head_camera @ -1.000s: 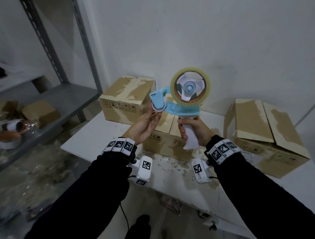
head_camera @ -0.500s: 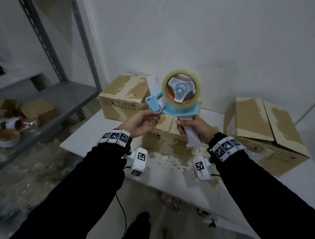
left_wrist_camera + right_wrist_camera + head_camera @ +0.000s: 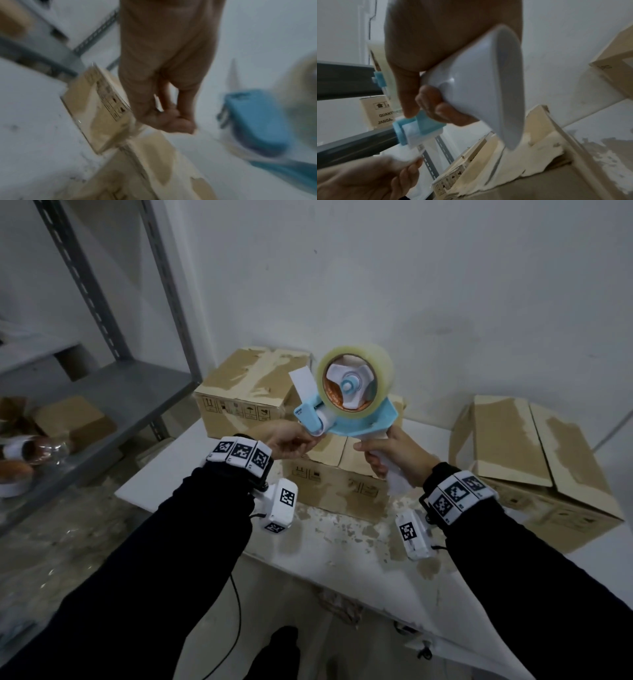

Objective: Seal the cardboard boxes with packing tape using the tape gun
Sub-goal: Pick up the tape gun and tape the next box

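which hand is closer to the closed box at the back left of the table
Left. The left hand is up at the tape gun's front roller, just in front of that box; the right hand grips the handle, farther right.

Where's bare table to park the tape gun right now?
Two patches: the white table's near edge in front of the middle box, scrap-littered, and the left corner near the back-left box. Crowded: the back, where three boxes, including the right box, sit. The tape gun is in both hands.
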